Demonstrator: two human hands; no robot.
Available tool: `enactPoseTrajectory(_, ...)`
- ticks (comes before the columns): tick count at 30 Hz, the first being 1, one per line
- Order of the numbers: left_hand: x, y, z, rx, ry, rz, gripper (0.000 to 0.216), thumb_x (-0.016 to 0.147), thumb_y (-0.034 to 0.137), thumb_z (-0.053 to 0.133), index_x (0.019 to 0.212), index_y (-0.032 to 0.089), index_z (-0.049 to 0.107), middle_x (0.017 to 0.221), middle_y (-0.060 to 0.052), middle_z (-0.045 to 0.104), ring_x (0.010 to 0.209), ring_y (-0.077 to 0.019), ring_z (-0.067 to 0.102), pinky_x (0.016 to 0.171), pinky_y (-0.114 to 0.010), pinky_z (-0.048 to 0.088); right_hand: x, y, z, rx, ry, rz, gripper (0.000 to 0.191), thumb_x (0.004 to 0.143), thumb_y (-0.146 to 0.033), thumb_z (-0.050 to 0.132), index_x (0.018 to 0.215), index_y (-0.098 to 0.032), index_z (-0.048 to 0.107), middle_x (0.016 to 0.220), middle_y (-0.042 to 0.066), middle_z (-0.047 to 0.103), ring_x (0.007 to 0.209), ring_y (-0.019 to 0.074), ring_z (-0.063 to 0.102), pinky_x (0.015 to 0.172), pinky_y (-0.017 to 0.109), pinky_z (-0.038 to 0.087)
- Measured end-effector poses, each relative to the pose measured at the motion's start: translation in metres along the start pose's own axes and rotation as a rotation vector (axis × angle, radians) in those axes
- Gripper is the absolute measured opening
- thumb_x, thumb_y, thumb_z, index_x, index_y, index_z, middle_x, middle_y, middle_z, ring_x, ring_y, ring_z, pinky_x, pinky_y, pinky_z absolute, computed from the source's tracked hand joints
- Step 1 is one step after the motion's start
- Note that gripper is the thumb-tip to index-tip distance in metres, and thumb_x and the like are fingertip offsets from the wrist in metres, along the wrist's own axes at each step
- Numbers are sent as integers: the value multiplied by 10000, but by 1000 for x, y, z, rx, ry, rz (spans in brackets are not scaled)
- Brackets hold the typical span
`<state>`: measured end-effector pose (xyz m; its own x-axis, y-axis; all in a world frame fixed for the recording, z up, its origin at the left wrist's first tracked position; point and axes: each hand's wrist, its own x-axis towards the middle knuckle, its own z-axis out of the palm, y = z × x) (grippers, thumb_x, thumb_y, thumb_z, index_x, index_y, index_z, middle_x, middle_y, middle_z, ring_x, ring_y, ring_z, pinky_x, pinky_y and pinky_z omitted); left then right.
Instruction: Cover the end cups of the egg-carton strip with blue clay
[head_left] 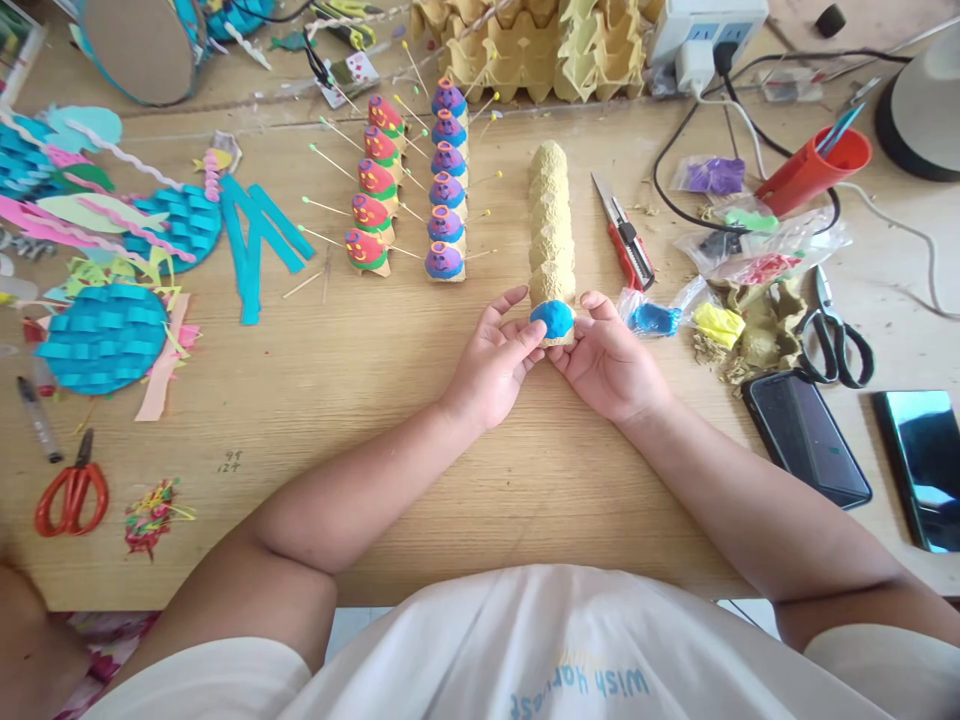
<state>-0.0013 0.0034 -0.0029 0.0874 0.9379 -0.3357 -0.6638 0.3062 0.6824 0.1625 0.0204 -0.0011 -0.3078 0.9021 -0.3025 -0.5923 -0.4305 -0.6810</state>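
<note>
A strip of bare egg-carton cups (552, 215) lies lengthwise before me, its near cup topped with a patch of blue clay (553, 320). My left hand (499, 360) grips the near cup from the left, thumb pressed on the blue clay. From the right, my right hand (611, 365) holds the same end, its fingertips under and beside the cup. Just right of that hand sits a bag of blue clay (654, 318), with yellow clay (718, 325) beyond it. Two finished strips, a red-and-green caterpillar (373, 210) and a blue-and-purple caterpillar (445, 190), stand further left.
A utility knife (626, 240) lies right of the strip. Black scissors (834, 340), two phones (810, 435) and a red cup (814, 170) are at the right. Blue woven paper discs (105, 338) and red-handled scissors (73, 495) occupy the left. Egg trays (502, 55) stand at the back.
</note>
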Motion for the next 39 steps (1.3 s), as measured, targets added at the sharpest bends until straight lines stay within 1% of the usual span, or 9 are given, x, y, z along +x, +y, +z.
enactPoseTrajectory(3, 0, 0, 0, -15, -9, 9, 635, 751, 297, 1092, 1246, 301, 694, 878, 83, 808, 838, -93, 736, 815, -243, 543, 1, 1, 0, -5, -9, -14, 441, 837, -296, 980, 1041, -344, 592, 858, -117, 776, 785, 124, 738, 767, 260, 653)
enactPoseTrajectory(9, -1, 1, 2, 5, 31, -2, 531, 821, 255, 1040, 1229, 308, 706, 915, 63, 818, 889, -117, 751, 829, -261, 552, 3, 2, -3, -40, -8, -19, 447, 844, -302, 970, 1045, -339, 573, 905, -101, 774, 792, 129, 731, 780, 283, 653)
enactPoseTrajectory(12, 0, 1, 2, 9, 30, -4, 537, 818, 262, 1045, 1233, 310, 708, 921, 65, 827, 893, -117, 756, 830, -255, 555, 3, 3, -4, -51, -8, -37, 462, 848, -312, 981, 1049, -340, 566, 907, -98, 767, 812, 135, 731, 784, 288, 651)
enactPoseTrajectory(17, 0, 0, 1, 10, 33, -4, 552, 809, 274, 1053, 1234, 314, 703, 923, 71, 836, 897, -113, 760, 838, -249, 553, 3, 4, -5, -60, -2, -57, 447, 868, -282, 966, 1049, -335, 561, 862, -111, 735, 814, 118, 725, 780, 258, 636)
enactPoseTrajectory(22, -1, -1, 1, -11, 22, 14, 579, 783, 277, 1071, 1231, 309, 706, 890, 83, 819, 860, -97, 745, 816, -236, 544, 2, 5, -4, -45, 10, -70, 440, 849, -260, 964, 1031, -325, 569, 857, -102, 720, 802, 113, 706, 762, 245, 625)
enactPoseTrajectory(26, -1, 0, 1, 11, 40, 5, 556, 800, 269, 1059, 1231, 315, 712, 902, 72, 820, 891, -114, 754, 824, -248, 546, -1, 5, 1, -105, 61, -131, 436, 847, -269, 964, 1003, -321, 560, 849, -94, 674, 783, 115, 671, 741, 244, 615)
enactPoseTrajectory(30, -1, 0, 0, 18, 30, 2, 566, 800, 260, 1061, 1239, 313, 707, 879, 77, 811, 877, -119, 756, 833, -255, 552, -2, 6, 5, -123, 83, -182, 430, 827, -230, 963, 954, -307, 559, 837, -93, 661, 765, 105, 647, 715, 226, 595)
enactPoseTrajectory(35, -1, -1, -1, -13, 13, 9, 622, 761, 273, 1093, 1245, 294, 703, 881, 83, 819, 841, -93, 753, 787, -227, 542, 0, 5, 0, -56, 31, -106, 359, 862, -245, 921, 1004, -312, 598, 829, -95, 697, 792, 107, 676, 755, 227, 615)
enactPoseTrajectory(39, -1, -1, 0, -36, 2, 24, 645, 734, 290, 1111, 1237, 286, 709, 864, 84, 821, 806, -82, 741, 770, -215, 536, 3, 6, -5, -53, 13, -87, 333, 885, -266, 888, 1004, -310, 580, 811, -97, 688, 777, 109, 680, 760, 237, 620)
